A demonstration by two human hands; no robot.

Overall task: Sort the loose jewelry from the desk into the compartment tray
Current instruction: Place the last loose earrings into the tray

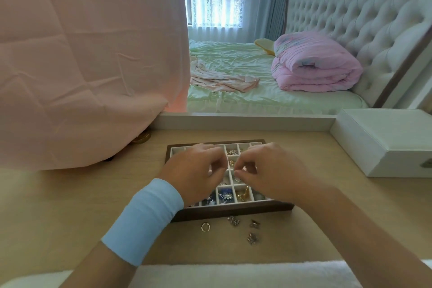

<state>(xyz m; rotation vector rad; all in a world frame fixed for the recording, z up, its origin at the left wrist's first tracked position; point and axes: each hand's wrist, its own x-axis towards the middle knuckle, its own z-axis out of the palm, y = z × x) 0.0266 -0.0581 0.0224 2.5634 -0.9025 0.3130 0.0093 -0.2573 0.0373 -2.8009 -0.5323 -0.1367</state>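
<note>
Left hand [195, 170] and right hand [271, 170] hang over the tray [233, 212], fingers curled inward; I cannot tell whether they pinch anything. Ring [205, 227] and trinkets [233, 220] lie on the desk just before the tray

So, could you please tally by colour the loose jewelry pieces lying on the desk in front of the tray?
Gold ring: 1
Dark silvery pieces: 3
Total: 4

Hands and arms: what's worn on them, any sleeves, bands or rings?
The left hand has a wide, plain light-blue wristband on its wrist. The right hand is bare; no sleeves, watch or rings show on either arm.
</note>
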